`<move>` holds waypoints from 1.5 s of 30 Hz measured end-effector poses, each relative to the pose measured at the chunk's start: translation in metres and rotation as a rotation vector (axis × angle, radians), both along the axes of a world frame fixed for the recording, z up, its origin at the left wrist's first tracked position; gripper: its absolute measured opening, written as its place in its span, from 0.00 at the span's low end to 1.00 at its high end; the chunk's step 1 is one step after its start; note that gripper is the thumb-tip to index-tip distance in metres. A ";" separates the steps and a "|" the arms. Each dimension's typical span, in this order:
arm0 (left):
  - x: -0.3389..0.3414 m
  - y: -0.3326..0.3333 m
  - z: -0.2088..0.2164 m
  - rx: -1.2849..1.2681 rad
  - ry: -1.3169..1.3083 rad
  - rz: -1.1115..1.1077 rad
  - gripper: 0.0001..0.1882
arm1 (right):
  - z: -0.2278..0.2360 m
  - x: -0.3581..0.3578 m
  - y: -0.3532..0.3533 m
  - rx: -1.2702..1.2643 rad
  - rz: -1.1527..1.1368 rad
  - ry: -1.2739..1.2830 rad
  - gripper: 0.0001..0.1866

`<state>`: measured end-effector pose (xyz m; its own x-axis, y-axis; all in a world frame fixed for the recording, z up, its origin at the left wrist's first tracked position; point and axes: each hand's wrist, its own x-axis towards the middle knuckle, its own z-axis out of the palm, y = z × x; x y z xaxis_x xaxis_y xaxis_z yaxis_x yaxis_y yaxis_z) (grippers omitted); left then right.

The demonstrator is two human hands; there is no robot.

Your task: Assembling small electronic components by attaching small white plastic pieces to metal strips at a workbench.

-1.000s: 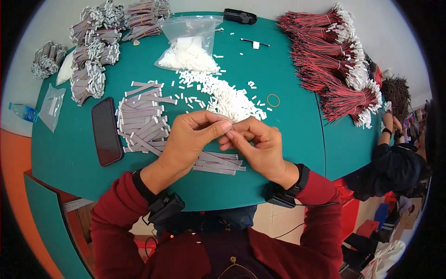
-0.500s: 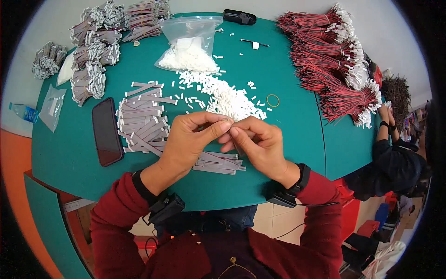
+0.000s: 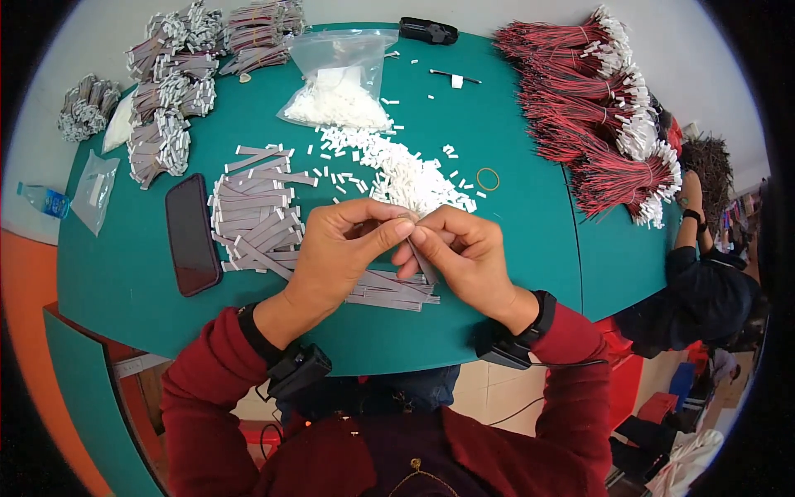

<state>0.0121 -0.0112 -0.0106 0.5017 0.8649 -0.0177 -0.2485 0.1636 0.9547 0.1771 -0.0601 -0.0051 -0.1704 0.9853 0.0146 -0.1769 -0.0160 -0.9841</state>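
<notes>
My left hand (image 3: 344, 248) and my right hand (image 3: 472, 257) meet over the table, thumbs and fingertips pinched together. A flat grey ribbon cable (image 3: 425, 263) hangs down from between the right thumb and fingers. Whatever the left fingertips pinch at the cable's upper end is hidden. Just beyond the hands spreads a heap of small white connector housings (image 3: 414, 178). Under and below my hands lies a bunch of grey ribbon cables (image 3: 389, 290). More ribbon cables with white ends (image 3: 252, 203) are piled left of my left hand.
A clear bag of white housings (image 3: 335, 95) stands behind the heap. The phone (image 3: 192, 236) lies on the left. Bundled grey cables (image 3: 161, 141) fill the far left, red-black wire bundles (image 3: 592, 124) the far right. A rubber band (image 3: 488, 179) lies near the heap. Another person's arm (image 3: 691, 215) is at right.
More of the grey ribbon cable shows below my right fingertips. Both hands stay in nearly the same place, still pinched together. The other person's hand at right has shifted slightly.
</notes>
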 end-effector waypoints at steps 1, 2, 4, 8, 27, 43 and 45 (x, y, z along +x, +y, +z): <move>0.000 0.000 0.000 0.027 0.012 0.010 0.07 | 0.000 0.000 0.000 0.000 0.000 0.001 0.06; 0.000 0.000 -0.001 0.026 0.013 0.010 0.07 | 0.001 0.001 0.001 -0.002 0.017 0.006 0.06; -0.002 0.002 -0.002 0.087 0.015 0.002 0.06 | 0.002 0.001 0.001 -0.005 0.050 0.016 0.06; -0.002 0.001 0.007 0.068 -0.041 -0.025 0.05 | 0.005 0.000 0.002 0.000 0.055 0.003 0.06; -0.003 0.006 -0.002 0.266 0.222 0.048 0.07 | 0.000 0.000 0.005 -0.035 0.001 -0.047 0.08; 0.002 0.029 0.007 0.753 0.687 0.027 0.06 | 0.012 0.027 0.017 0.035 -0.052 -0.134 0.08; 0.001 0.030 0.001 0.959 0.907 -0.019 0.07 | 0.010 0.030 0.019 0.035 -0.061 -0.127 0.08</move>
<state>0.0128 0.0187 -0.0100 0.6483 0.7156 0.2600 0.5313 -0.6698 0.5188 0.2068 -0.0412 0.0053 -0.1129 0.9931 0.0314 -0.0500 0.0259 -0.9984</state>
